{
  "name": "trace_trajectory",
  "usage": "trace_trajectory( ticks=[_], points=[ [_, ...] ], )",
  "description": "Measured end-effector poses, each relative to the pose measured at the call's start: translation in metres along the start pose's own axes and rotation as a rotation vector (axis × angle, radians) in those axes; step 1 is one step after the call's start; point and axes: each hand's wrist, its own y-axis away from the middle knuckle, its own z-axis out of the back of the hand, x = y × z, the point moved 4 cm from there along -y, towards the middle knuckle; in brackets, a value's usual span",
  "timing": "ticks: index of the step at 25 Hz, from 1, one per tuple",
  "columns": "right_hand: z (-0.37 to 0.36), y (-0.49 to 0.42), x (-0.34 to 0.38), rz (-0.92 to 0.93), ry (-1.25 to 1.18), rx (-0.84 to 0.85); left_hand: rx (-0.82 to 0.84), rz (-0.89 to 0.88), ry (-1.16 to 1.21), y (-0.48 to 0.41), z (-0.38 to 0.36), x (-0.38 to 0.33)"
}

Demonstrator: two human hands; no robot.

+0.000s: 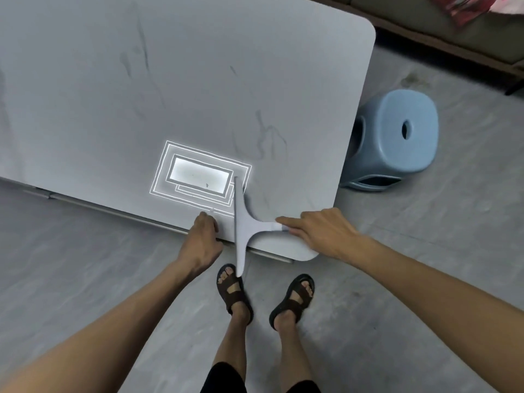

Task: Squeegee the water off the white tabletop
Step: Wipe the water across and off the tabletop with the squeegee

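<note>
The white tabletop fills the upper left, with thin streaks of water across its middle and right part. A white T-shaped squeegee lies at the near edge, its long blade running from the table out past the edge over the floor. My right hand grips the squeegee's handle, index finger stretched along it. My left hand holds the table's near edge just left of the blade, fingers curled over the rim.
A light blue plastic stool stands on the floor by the table's right edge. A bright rectangular light reflection shows on the tabletop near the blade. My sandalled feet stand on the grey floor below the edge. A sofa runs along the top right.
</note>
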Motion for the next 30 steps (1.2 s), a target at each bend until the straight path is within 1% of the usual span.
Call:
trace_trajectory(
  ticks=[2, 6, 8, 11, 13, 14, 16, 19, 21, 22, 23, 25, 27, 30],
  points=[
    [-0.003, 0.040, -0.032, -0.116, -0.004, 0.005, 0.055, -0.038, -0.056, -0.002, -0.009, -0.016],
    [-0.004, 0.125, -0.084, -0.316, -0.005, 0.025, 0.149, -0.059, -0.160, -0.004, -0.022, -0.037],
    [0.001, 0.153, -0.104, -0.398, -0.007, 0.018, 0.198, -0.058, -0.192, -0.006, -0.028, -0.040],
    [0.013, 0.173, -0.120, -0.453, 0.030, 0.010, 0.241, -0.021, -0.227, -0.009, -0.034, -0.042],
    [0.020, 0.168, -0.116, -0.445, 0.021, 0.018, 0.225, -0.022, -0.225, -0.009, -0.035, -0.043],
    [0.024, 0.157, -0.109, -0.422, 0.001, 0.019, 0.185, -0.019, -0.195, -0.007, -0.032, -0.044],
    [0.028, 0.123, -0.081, -0.313, -0.017, 0.019, 0.042, 0.026, -0.092, -0.002, -0.020, -0.043],
    [0.025, 0.044, -0.014, -0.037, -0.007, 0.061, -0.193, 0.177, 0.064, 0.005, 0.007, -0.019],
    [0.024, -0.011, 0.033, 0.148, 0.012, 0.106, -0.302, 0.275, 0.125, 0.005, 0.026, 0.010],
    [0.025, -0.035, 0.054, 0.224, 0.026, 0.099, -0.330, 0.316, 0.140, 0.005, 0.035, 0.027],
    [0.027, -0.056, 0.069, 0.271, 0.041, 0.084, -0.339, 0.339, 0.151, 0.003, 0.042, 0.041],
    [0.029, -0.090, 0.088, 0.301, 0.052, 0.056, -0.313, 0.355, 0.175, -0.001, 0.051, 0.064],
    [0.032, -0.115, 0.096, 0.301, 0.048, 0.030, -0.274, 0.347, 0.192, -0.005, 0.054, 0.080],
    [0.033, -0.127, 0.089, 0.275, 0.021, 0.005, -0.209, 0.305, 0.193, -0.012, 0.052, 0.085]
  ],
)
